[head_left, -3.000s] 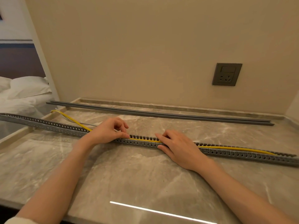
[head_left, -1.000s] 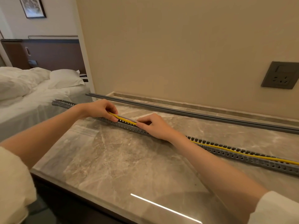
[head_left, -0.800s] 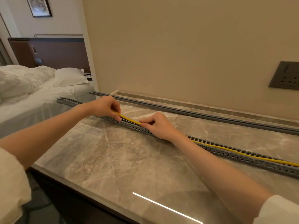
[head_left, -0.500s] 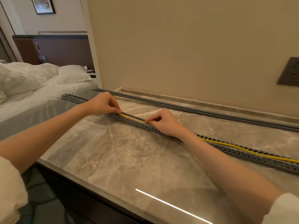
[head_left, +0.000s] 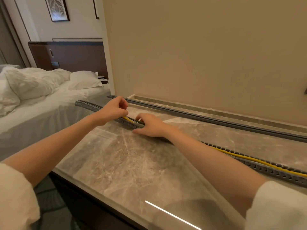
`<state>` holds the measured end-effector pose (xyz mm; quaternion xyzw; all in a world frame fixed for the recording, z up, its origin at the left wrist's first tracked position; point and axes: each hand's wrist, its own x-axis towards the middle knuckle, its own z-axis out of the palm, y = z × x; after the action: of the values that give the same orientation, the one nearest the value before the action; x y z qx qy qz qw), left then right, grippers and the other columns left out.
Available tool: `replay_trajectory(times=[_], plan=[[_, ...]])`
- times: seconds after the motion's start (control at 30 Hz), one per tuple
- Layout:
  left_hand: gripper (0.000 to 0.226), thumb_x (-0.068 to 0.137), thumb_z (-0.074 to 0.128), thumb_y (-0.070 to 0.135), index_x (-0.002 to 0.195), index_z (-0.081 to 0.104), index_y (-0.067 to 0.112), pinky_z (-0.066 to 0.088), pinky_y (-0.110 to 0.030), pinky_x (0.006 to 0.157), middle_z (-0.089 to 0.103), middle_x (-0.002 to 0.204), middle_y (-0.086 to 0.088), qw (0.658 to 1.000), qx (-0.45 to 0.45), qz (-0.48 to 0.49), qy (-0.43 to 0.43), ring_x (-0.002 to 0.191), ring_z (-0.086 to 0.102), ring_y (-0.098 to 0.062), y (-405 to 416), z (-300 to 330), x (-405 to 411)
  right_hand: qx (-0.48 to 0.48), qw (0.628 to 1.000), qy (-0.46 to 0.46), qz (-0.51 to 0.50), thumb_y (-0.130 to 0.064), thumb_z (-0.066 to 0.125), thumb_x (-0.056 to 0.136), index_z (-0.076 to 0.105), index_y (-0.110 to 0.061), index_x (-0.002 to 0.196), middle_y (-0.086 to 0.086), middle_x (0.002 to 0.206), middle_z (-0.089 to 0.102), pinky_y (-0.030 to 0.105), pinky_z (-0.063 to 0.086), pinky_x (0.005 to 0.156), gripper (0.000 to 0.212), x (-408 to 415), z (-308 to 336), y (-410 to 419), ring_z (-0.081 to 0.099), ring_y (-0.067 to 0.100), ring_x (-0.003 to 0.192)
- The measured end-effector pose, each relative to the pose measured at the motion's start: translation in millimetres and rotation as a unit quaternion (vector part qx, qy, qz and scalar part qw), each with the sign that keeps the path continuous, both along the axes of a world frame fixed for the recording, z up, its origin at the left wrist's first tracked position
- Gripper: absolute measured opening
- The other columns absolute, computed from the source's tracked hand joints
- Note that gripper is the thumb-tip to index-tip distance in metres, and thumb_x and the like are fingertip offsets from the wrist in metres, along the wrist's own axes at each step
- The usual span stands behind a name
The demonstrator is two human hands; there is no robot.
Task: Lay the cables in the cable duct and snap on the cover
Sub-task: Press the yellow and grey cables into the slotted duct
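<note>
A long grey slotted cable duct (head_left: pixel 272 170) lies across the marble counter, its left end (head_left: pixel 86 105) overhanging the counter edge. A yellow cable (head_left: pixel 259 162) runs inside it. My left hand (head_left: pixel 113 112) is near the duct's left part, fingers curled and pinching the yellow cable just above the duct. My right hand (head_left: pixel 150 125) rests on the duct beside it, fingers spread over the slots and pressing down. The grey cover strip (head_left: pixel 207 118) lies parallel behind, near the wall.
The marble counter (head_left: pixel 132 163) ends at the left in a drop toward a bed with white linen (head_left: pixel 41 97). A beige wall (head_left: pixel 199 55) and a low stone ledge (head_left: pixel 216 112) back the counter.
Both hands have worked leftward along the duct. The left hand has lifted slightly with the cable pinched; the right hand has flattened onto the duct. The view has turned left.
</note>
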<state>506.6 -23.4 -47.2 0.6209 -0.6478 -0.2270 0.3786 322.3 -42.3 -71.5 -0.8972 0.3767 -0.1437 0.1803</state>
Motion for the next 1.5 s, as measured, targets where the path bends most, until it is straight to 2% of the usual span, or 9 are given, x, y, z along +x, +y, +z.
replay_trajectory(times=[0.17,0.37,0.63,0.8,0.93,1.03,1.2,1.37,1.5], plan=[[0.025,0.075,0.067,-0.001,0.087,0.051,0.015,0.053,-0.037,0.074,0.054,0.09,-0.007,1.0,0.021,-0.001,-0.004,0.081,0.059,-0.021,-12,3,8,-0.009,0.999,-0.05,-0.008,-0.037,0.062,0.085,0.07,-0.009,0.1,0.009,0.066,0.053,0.03,0.029,0.053,0.033,20,-4,-9,0.04,0.016,0.055],[0.014,0.084,0.051,-0.007,0.089,0.061,0.002,0.058,-0.023,0.066,0.063,0.091,-0.017,0.998,0.047,-0.012,-0.033,0.073,0.067,-0.022,-29,19,22,-0.019,0.997,-0.077,-0.021,-0.03,0.062,0.086,0.071,-0.006,0.081,0.006,0.053,0.046,0.03,0.024,0.046,0.026,25,-11,-7,0.039,0.018,0.051],[0.028,0.092,0.048,0.019,0.085,0.071,0.005,0.041,-0.039,0.089,0.063,0.095,-0.009,0.95,0.146,-0.048,-0.271,0.089,0.053,-0.022,-61,31,37,-0.033,0.996,-0.075,-0.02,-0.03,0.059,0.088,0.072,-0.011,0.095,0.003,0.063,0.047,0.03,0.03,0.051,0.025,26,-9,-6,0.045,0.02,0.064],[0.038,0.094,0.043,0.027,0.078,0.066,0.002,0.037,-0.028,0.061,0.058,0.09,-0.016,0.927,0.152,-0.003,-0.344,0.076,0.05,-0.023,-78,14,46,-0.033,0.996,-0.079,-0.021,-0.03,0.058,0.088,0.071,-0.012,0.102,0.003,0.066,0.048,0.032,0.032,0.054,0.027,26,-9,-7,0.043,0.016,0.061],[0.037,0.088,0.049,0.028,0.055,0.051,0.013,0.041,-0.036,0.071,0.054,0.084,-0.017,0.926,0.143,0.012,-0.35,0.073,0.049,-0.027,-87,12,59,-0.035,0.996,-0.075,-0.021,-0.031,0.058,0.089,0.071,-0.011,0.103,0.003,0.067,0.048,0.033,0.036,0.06,0.027,25,-10,-5,0.046,0.018,0.064],[0.03,0.09,0.047,0.027,0.064,0.053,0.014,0.042,-0.04,0.083,0.056,0.09,-0.017,0.919,0.156,0.028,-0.36,0.085,0.052,-0.031,-81,18,71,-0.033,0.996,-0.075,-0.018,-0.031,0.058,0.089,0.071,-0.012,0.103,0.008,0.075,0.052,0.033,0.036,0.062,0.027,25,-10,-5,0.046,0.018,0.066],[0.029,0.093,0.046,0.019,0.074,0.062,0.005,0.032,-0.029,0.067,0.061,0.091,-0.02,0.938,0.166,0.029,-0.303,0.079,0.052,-0.026,-80,30,74,-0.044,0.997,-0.061,-0.017,-0.033,0.056,0.09,0.07,-0.013,0.105,0.006,0.083,0.046,0.032,0.034,0.064,0.029,26,-9,-5,0.046,0.021,0.075],[0.028,0.09,0.044,0.021,0.094,0.071,0.013,0.047,-0.029,0.087,0.074,0.088,-0.01,0.949,0.232,-0.027,-0.21,0.087,0.069,-0.021,-78,45,88,-0.048,0.997,-0.065,-0.021,-0.032,0.057,0.089,0.071,-0.012,0.104,0.007,0.084,0.048,0.037,0.039,0.067,0.028,26,-9,-4,0.048,0.023,0.076],[0.029,0.086,0.043,-0.003,0.089,0.068,0.013,0.049,-0.03,0.081,0.067,0.098,-0.007,0.945,0.228,0.002,-0.234,0.095,0.063,-0.019,-79,41,93,-0.048,0.997,-0.065,-0.02,-0.032,0.057,0.089,0.07,-0.012,0.105,0.006,0.085,0.048,0.032,0.035,0.064,0.029,26,-10,-3,0.047,0.021,0.076]])
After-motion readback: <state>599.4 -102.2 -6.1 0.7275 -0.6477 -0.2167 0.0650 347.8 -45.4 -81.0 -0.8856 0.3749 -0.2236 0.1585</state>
